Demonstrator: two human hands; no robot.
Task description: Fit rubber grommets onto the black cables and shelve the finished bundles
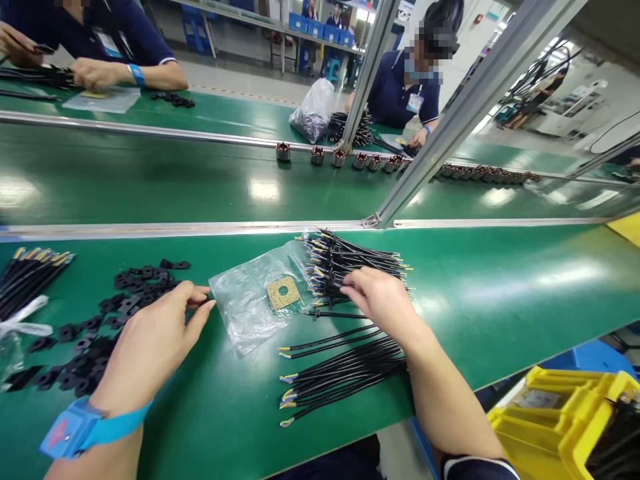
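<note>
My left hand, with a blue wrist strap, pinches a small black plastic piece at the edge of a scatter of black plastic parts. My right hand reaches into a pile of black cables with coloured tips, fingers closed on one of them. A second bundle of black cables lies nearer to me. Between my hands lies a clear plastic bag with a tan square pad on it.
Another cable bundle lies at far left. A row of copper-wound motor stators stands on the green belt beyond the metal rail. Two other people work across it. A yellow bin sits at lower right.
</note>
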